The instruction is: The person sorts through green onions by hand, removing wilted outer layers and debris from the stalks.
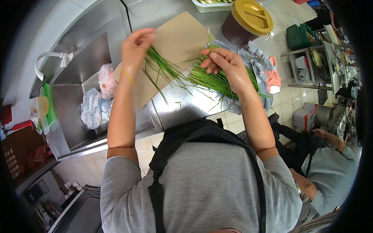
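My left hand (138, 48) is blurred above the sheet of brown cardboard (180, 35), beside a small spread of long green chives (163, 62). Whether its fingers grip anything cannot be made out. Over a thicker pile of chives (204, 77), my right hand (227, 62) pinches a thin green stalk (209, 38) between thumb and fingers. That pile rests partly on crumpled grey-blue paper (253, 54). A few loose blades lie on the steel counter (186, 106).
Left is a steel sink (70, 102) holding knotted plastic bags (91, 107), with a white tap (52, 55) over it. A brown bucket with a gold lid (253, 17) and a white basket (209, 6) stand at the back. Another person (329, 171) is at the right.
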Action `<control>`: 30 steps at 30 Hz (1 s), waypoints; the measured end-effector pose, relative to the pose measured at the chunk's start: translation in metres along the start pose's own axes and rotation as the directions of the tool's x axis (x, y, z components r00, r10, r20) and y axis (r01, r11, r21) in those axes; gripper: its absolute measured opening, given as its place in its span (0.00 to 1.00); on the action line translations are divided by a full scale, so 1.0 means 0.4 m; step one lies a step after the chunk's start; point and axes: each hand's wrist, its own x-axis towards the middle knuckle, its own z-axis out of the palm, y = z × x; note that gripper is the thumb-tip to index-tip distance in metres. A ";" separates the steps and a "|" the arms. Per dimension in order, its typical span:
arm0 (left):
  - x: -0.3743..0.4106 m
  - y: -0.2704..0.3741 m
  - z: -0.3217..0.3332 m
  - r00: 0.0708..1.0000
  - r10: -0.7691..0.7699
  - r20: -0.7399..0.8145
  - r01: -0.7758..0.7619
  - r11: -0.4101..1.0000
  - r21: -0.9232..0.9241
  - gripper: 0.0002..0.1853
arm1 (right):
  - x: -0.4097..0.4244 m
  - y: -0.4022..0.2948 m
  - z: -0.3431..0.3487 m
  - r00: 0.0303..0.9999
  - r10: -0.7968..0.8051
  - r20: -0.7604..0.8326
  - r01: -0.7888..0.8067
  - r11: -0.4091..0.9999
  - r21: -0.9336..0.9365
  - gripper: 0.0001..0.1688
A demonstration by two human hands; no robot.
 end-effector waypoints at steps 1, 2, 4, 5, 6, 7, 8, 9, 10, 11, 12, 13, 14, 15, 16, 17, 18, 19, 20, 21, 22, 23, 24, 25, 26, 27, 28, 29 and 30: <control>-0.032 0.068 0.042 0.993 -0.021 0.112 0.031 0.996 -0.086 0.11 | 0.007 -0.001 0.012 1.000 -0.004 0.019 0.004 1.000 -0.013 0.16; -0.055 0.109 0.083 0.980 -0.018 0.198 0.038 0.994 -0.099 0.10 | 0.014 0.000 0.021 0.999 -0.007 0.034 0.008 1.000 -0.029 0.16; -0.070 0.151 0.114 0.949 -0.009 0.316 0.053 0.990 -0.131 0.10 | 0.017 -0.012 0.046 0.997 -0.006 0.072 0.009 0.999 -0.044 0.16; -0.066 0.158 0.116 0.937 -0.004 0.349 0.061 0.987 -0.151 0.09 | 0.018 -0.020 0.059 0.996 -0.001 0.093 0.005 0.999 -0.044 0.15; -0.057 0.159 0.117 0.923 0.001 0.385 0.071 0.983 -0.172 0.09 | 0.021 -0.023 0.066 0.994 0.005 0.112 0.000 0.999 -0.044 0.15; -0.044 0.160 0.102 0.927 -0.013 0.374 0.099 0.973 -0.210 0.09 | 0.020 -0.023 0.072 0.990 0.017 0.141 -0.008 0.998 -0.064 0.15; -0.025 0.156 0.071 0.931 -0.028 0.365 0.126 0.961 -0.248 0.09 | 0.015 -0.022 0.078 0.985 0.030 0.169 -0.016 0.996 -0.084 0.15; -0.010 0.147 0.035 0.936 -0.043 0.351 0.150 0.947 -0.284 0.09 | 0.012 -0.022 0.084 0.978 0.042 0.202 -0.021 0.994 -0.104 0.15; 0.003 0.132 0.004 0.943 -0.082 0.321 0.180 0.941 -0.286 0.08 | 0.005 -0.020 0.087 0.972 0.072 0.223 -0.053 0.994 -0.093 0.15; 0.015 0.114 -0.029 0.949 -0.122 0.292 0.209 0.934 -0.289 0.08 | -0.003 -0.015 0.089 0.964 0.102 0.245 -0.085 0.993 -0.082 0.15; 0.029 0.090 -0.065 0.952 -0.162 0.259 0.237 0.927 -0.291 0.08 | -0.007 -0.005 0.091 0.954 0.131 0.270 -0.116 0.991 -0.071 0.16; 0.045 0.050 -0.102 0.944 -0.203 0.258 0.272 0.924 -0.269 0.08 | -0.009 0.010 0.093 0.953 0.119 0.279 -0.104 0.992 -0.067 0.16; 0.060 -0.006 -0.142 0.937 -0.244 0.250 0.305 0.920 -0.245 0.08 | -0.012 0.032 0.097 0.950 0.105 0.293 -0.090 0.994 -0.062 0.16; 0.070 -0.059 -0.164 0.927 -0.286 0.245 0.341 0.913 -0.223 0.08 | -0.015 0.059 0.102 0.948 0.092 0.304 -0.079 0.995 -0.057 0.17; 0.078 -0.101 -0.170 0.927 -0.323 0.192 0.355 0.920 -0.166 0.08 | -0.019 0.085 0.110 0.968 0.055 0.245 -0.023 0.991 -0.130 0.18; 0.079 -0.146 -0.180 0.924 -0.359 0.129 0.373 0.922 -0.108 0.08 | -0.013 0.080 0.118 0.969 0.067 0.237 0.005 0.958 -0.288 0.18; 0.073 -0.180 -0.188 0.918 -0.391 0.069 0.394 0.917 -0.052 0.09 | -0.008 0.064 0.126 0.971 0.077 0.225 0.031 0.898 -0.440 0.19; 0.063 -0.203 -0.194 0.949 -0.314 -0.030 0.316 0.944 0.092 0.08 | -0.002 0.056 0.131 0.975 0.082 0.208 0.056 0.812 -0.581 0.19; 0.052 -0.224 -0.204 0.968 -0.221 -0.118 0.244 0.939 0.241 0.08 | 0.009 0.066 0.135 0.974 -0.053 0.221 0.185 0.747 -0.638 0.20; 0.049 -0.234 -0.206 0.977 -0.112 -0.183 0.176 0.904 0.389 0.08 | 0.029 0.085 0.132 0.953 -0.188 0.237 0.301 0.658 -0.690 0.20; 0.039 -0.224 -0.202 0.982 -0.123 -0.142 0.168 0.912 0.373 0.08 | 0.048 0.103 0.123 0.915 -0.313 0.254 0.393 0.549 -0.738 0.20; 0.017 -0.213 -0.205 0.986 -0.133 -0.102 0.161 0.920 0.357 0.08 | 0.071 0.117 0.116 0.910 -0.332 0.248 0.381 0.436 -0.815 0.19; -0.010 -0.199 -0.206 0.988 -0.142 -0.063 0.155 0.926 0.343 0.09 | 0.098 0.131 0.109 0.903 -0.352 0.245 0.361 0.316 -0.877 0.19; -0.040 -0.192 -0.198 0.988 -0.155 -0.010 0.149 0.927 0.345 0.10 | 0.122 0.142 0.104 0.894 -0.372 0.249 0.336 0.189 -0.923 0.18; -0.072 -0.190 -0.177 0.985 -0.168 0.044 0.142 0.928 0.345 0.11 | 0.143 0.155 0.099 0.902 -0.343 0.261 0.316 0.115 -0.942 0.16; -0.103 -0.187 -0.156 0.979 -0.180 0.095 0.137 0.928 0.348 0.12 | 0.163 0.167 0.097 0.909 -0.313 0.275 0.302 0.040 -0.953 0.13; -0.129 -0.186 -0.134 0.976 -0.197 0.088 0.157 0.928 0.338 0.12 | 0.178 0.173 0.100 0.915 -0.282 0.287 0.289 -0.037 -0.957 0.11; -0.151 -0.184 -0.106 0.973 -0.214 0.084 0.176 0.928 0.328 0.12 | 0.186 0.175 0.103 0.929 -0.235 0.287 0.287 -0.036 -0.957 0.09; -0.164 -0.180 -0.084 0.970 -0.231 0.082 0.194 0.928 0.318 0.13 | 0.192 0.175 0.108 0.940 -0.187 0.285 0.284 -0.035 -0.958 0.07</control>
